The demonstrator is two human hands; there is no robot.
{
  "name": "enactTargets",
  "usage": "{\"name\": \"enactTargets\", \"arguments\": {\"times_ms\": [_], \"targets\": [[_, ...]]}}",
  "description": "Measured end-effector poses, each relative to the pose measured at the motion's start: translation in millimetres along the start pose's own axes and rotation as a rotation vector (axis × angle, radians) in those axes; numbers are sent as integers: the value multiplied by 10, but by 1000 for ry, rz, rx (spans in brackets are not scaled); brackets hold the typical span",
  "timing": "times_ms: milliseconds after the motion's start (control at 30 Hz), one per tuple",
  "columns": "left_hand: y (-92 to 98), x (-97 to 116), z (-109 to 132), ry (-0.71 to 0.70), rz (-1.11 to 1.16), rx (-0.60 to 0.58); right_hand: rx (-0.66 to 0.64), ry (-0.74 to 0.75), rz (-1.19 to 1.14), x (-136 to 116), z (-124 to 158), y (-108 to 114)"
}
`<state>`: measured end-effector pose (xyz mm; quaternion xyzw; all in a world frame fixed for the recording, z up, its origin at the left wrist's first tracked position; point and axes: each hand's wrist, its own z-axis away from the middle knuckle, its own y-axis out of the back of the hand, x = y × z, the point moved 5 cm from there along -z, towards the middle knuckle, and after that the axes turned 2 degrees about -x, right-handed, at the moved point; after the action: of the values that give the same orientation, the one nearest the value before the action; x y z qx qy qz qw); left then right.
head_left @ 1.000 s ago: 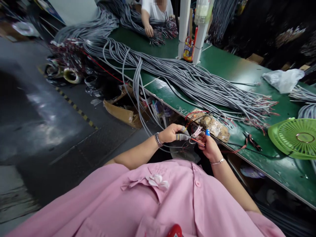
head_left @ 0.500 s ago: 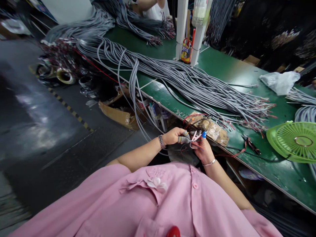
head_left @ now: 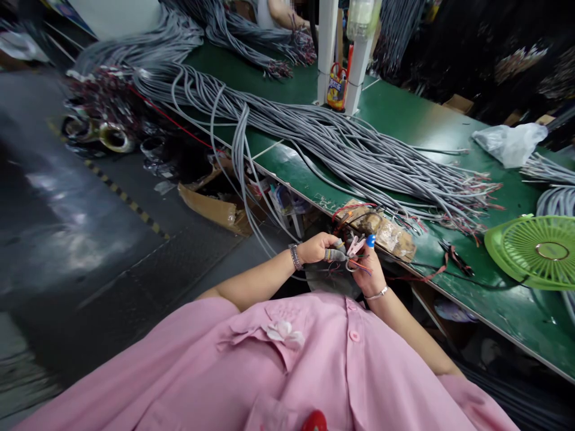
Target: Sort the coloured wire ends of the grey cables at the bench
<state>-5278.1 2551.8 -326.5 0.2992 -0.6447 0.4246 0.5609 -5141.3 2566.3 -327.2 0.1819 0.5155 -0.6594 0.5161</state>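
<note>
My left hand [head_left: 318, 248], with grey covers on its fingertips, pinches the end of a grey cable [head_left: 309, 279] in front of the bench edge. Thin coloured wires [head_left: 360, 265] fan out of that end toward my right hand [head_left: 369, 272]. A blue cover sits on my right thumb. My right fingers are closed around a pink tool [head_left: 356, 246] that looks like a small clip or pair of snips, right at the wires. How the fingers grip beneath it is hidden.
Long grey cables [head_left: 309, 137] lie across the green bench [head_left: 404, 120]. By the edge are a taped block [head_left: 386, 236], pliers [head_left: 457, 258] and a green fan [head_left: 534, 251]. A white post [head_left: 326, 54] rises behind. Another person's arm [head_left: 285, 13] shows at the far side.
Both hands stay nearly in place around the wires, with only slight shifts. The other person's arm at the far side has moved right. The view has shifted slightly.
</note>
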Motion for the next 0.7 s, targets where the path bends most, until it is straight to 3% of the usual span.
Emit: {"name": "enactTargets", "arguments": {"times_ms": [167, 400, 567, 700], "targets": [[-63, -3, 137, 25, 69, -28, -141, -10, 35, 14, 67, 65], [-159, 59, 630, 83, 69, -53, -110, -88, 59, 115, 70, 265], [-154, 168, 874, -32, -56, 37, -169, -105, 113, 176, 73, 264], [-197, 373, 940, -158, -142, 37, -213, -101, 112, 95, 75, 179]]}}
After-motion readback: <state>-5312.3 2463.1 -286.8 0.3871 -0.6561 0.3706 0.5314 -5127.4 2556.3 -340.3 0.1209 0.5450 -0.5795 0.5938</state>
